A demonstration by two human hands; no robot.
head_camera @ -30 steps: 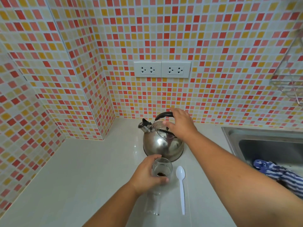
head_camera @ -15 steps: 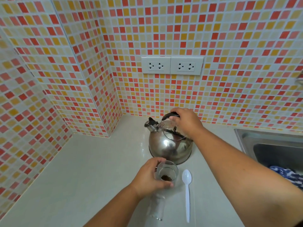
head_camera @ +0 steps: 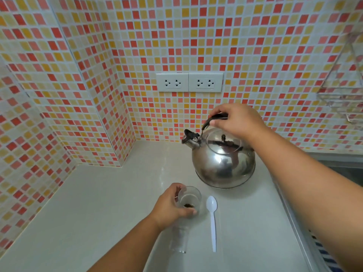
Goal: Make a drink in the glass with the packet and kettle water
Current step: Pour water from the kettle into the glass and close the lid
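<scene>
A clear glass [head_camera: 191, 199] with dark powder at its bottom stands on the pale counter [head_camera: 98, 203]. My left hand [head_camera: 170, 205] is wrapped around its left side. Behind it and to the right sits a shiny steel kettle [head_camera: 222, 163], spout pointing left. My right hand [head_camera: 237, 120] is closed over the kettle's black handle. The kettle's base rests on the counter or barely above it; I cannot tell which. A white plastic spoon [head_camera: 213, 220] lies just right of the glass. No packet is visible.
Tiled walls form a corner at back left. Two double sockets [head_camera: 189, 82] sit on the wall above the kettle. A steel sink [head_camera: 345, 169] lies to the right with a blue striped cloth [head_camera: 324, 254] in it. A wire rack [head_camera: 345, 89] hangs at upper right.
My right hand has closed on the kettle's handle and raised the handle upright. The view has shifted, so the kettle and glass sit further right. My left hand stays on the glass.
</scene>
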